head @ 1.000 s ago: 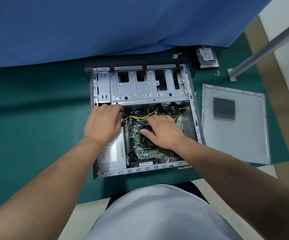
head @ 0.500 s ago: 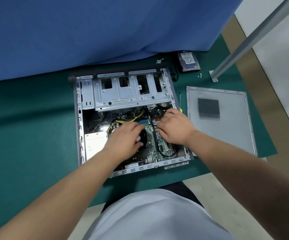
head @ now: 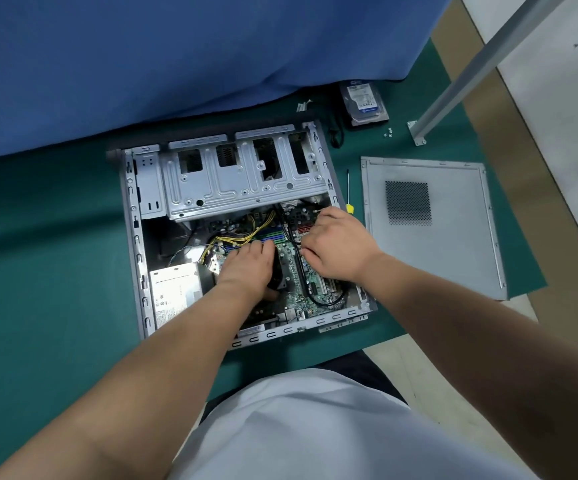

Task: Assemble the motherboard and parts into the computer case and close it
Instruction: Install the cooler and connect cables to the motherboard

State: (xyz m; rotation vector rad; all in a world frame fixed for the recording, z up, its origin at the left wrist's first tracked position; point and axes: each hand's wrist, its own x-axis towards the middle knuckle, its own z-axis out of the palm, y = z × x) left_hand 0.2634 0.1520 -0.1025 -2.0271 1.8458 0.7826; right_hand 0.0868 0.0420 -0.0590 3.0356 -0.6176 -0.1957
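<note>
Computer case [head: 131, 237] lying open on its side on green mat [head: 55, 271], side panel [head: 453, 258] off and flat on the mat to the right, apart from the case. Motherboard [head: 294, 275] seated inside the case floor, below the silver drive cage [head: 239, 181]; power supply [head: 173, 292] in the near-left corner. Left hand [head: 246, 268] palm-down over the black CPU fan [head: 277, 271], fingers curled over its top edge near the yellow cables [head: 242, 233]; whether gripping or only pressing, cannot tell. Right hand [head: 336, 247] over the right part of the board, fingertips pinching at a black cable [head: 294, 237] there. Yellow-handled screwdriver [head: 348, 199] on the mat just beside the case's right wall. Hard drive [head: 365, 102] and loose screws [head: 388, 132] farther back, near the blue cloth [head: 176, 57].
</note>
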